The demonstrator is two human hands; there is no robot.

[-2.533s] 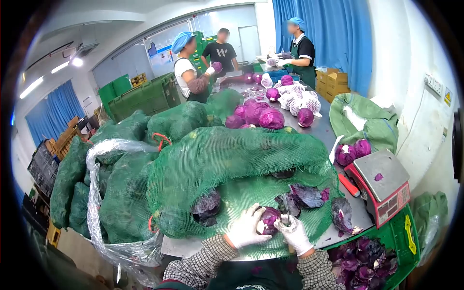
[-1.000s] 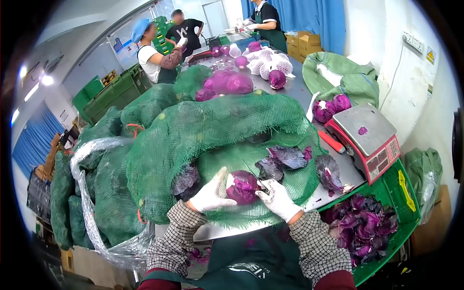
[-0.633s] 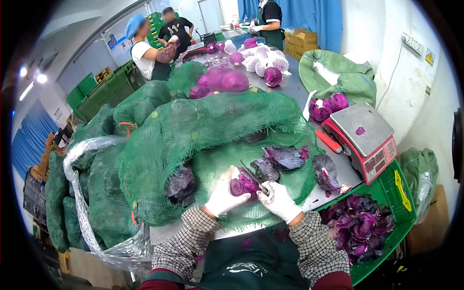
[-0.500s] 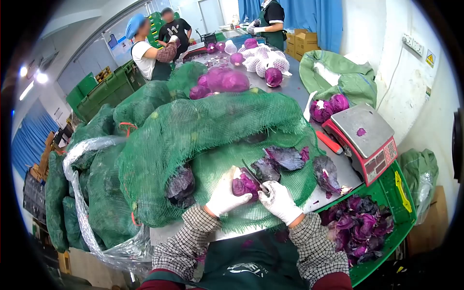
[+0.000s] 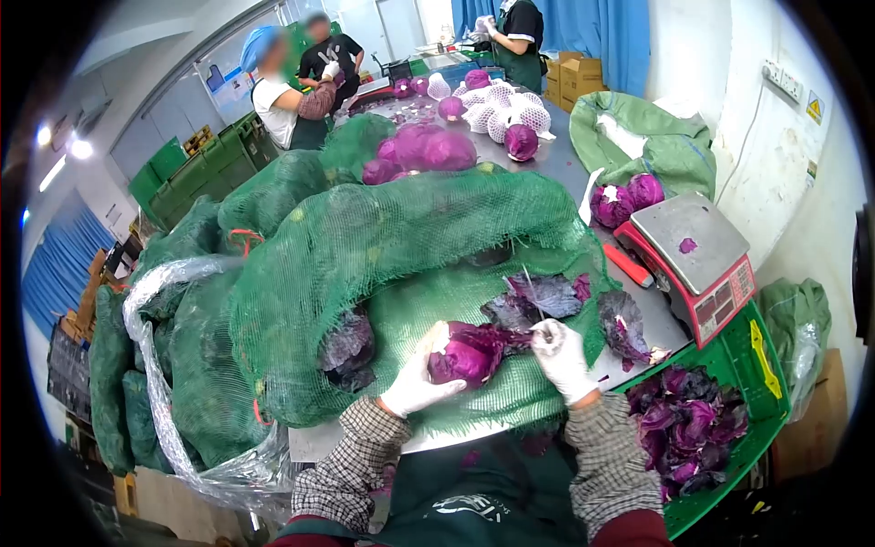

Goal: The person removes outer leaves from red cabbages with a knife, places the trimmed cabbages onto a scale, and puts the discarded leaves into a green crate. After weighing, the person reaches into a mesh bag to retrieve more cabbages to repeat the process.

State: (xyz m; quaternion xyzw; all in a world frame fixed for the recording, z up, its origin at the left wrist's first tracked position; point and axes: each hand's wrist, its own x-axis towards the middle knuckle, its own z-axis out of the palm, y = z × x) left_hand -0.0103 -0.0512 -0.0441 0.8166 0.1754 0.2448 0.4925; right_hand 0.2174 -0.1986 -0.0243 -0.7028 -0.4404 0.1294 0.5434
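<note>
My left hand (image 5: 421, 378), in a white glove, grips a purple cabbage (image 5: 465, 356) from its left side above the green mesh sack (image 5: 410, 324). To its right, my gloved right hand (image 5: 558, 354) is closed on a thin-bladed knife (image 5: 530, 290), whose blade points up and away. A strip of dark leaf (image 5: 512, 338) stretches from the cabbage to the fingers of my right hand. Loose dark outer leaves (image 5: 547, 295) lie on the sack just beyond my hands, and another leaf (image 5: 623, 326) rests farther right.
A red scale (image 5: 690, 260) and an orange-handled tool (image 5: 628, 265) are at the right. Below them is a green crate (image 5: 770, 410) of leaves. Full mesh sacks (image 5: 205, 351) fill the left. Three people stand across the table, past more cabbages (image 5: 520, 142).
My right hand has moved right, away from the cabbage, drawing a leaf strip out with it. The knife blade now points up. The cabbage shows more fully in my left hand.
</note>
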